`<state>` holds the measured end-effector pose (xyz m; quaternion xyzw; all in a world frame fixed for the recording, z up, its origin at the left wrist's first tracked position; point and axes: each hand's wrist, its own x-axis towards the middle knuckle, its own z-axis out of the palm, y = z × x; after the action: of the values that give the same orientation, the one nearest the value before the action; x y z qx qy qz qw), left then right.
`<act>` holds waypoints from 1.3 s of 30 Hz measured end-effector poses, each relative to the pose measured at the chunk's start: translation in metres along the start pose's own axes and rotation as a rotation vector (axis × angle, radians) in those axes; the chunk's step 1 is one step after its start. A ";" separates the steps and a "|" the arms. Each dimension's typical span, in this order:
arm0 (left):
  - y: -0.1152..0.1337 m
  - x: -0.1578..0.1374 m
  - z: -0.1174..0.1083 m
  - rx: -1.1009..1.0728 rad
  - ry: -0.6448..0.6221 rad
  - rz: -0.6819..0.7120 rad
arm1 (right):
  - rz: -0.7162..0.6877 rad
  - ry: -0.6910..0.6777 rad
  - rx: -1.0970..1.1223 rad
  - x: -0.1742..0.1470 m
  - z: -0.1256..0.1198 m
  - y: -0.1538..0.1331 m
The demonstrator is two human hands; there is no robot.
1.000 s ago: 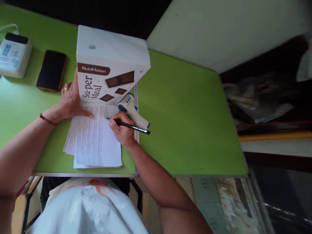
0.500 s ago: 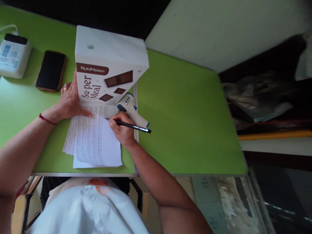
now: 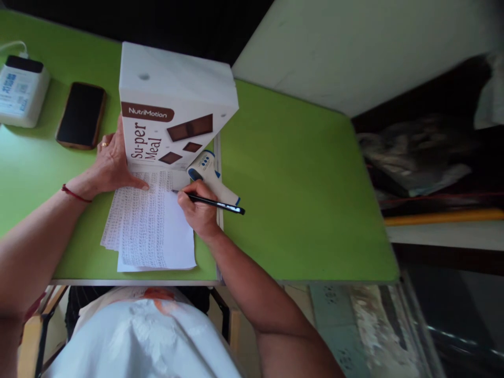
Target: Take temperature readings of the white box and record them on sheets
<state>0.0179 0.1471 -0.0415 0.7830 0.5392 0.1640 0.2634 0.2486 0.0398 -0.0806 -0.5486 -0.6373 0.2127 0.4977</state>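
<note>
Pen (image 3: 224, 207) is sitting pinched in the right hand's (image 3: 200, 210) grip, tip at the paper (image 3: 180, 236) on the table (image 3: 299, 199); the left hand (image 3: 111, 164) is lying open, thumb on the paper. Unreadably small writing is seemingly covering most of the paper, its right side lying blank. Beyond, the box (image 3: 177, 79) is reading "NutriMotion" and "Su-per Meal".

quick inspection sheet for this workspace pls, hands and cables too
Surface: green table, a seam running across it
Job's things: handwritten papers, overlapping unevenly; black pen, tip at the page
Clutter: white box standing by the papers; thermometer beside it; phone, screen dark; white block
Hands: left hand spread, thumb on the papers; right hand gripping the pen
Cables: white cable into the block
Surroundings: pale wall; plastic bag at right
</note>
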 end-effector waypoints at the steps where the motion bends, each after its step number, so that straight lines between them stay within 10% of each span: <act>1: 0.000 0.000 0.000 -0.001 0.004 0.005 | -0.009 0.001 0.009 0.000 0.000 0.000; 39: -0.019 0.001 0.007 -0.041 0.070 0.101 | -0.023 0.057 0.001 0.002 -0.002 0.002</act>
<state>0.0079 0.1517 -0.0584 0.7974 0.5043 0.2156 0.2518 0.2511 0.0418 -0.0808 -0.5467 -0.6291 0.1916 0.5183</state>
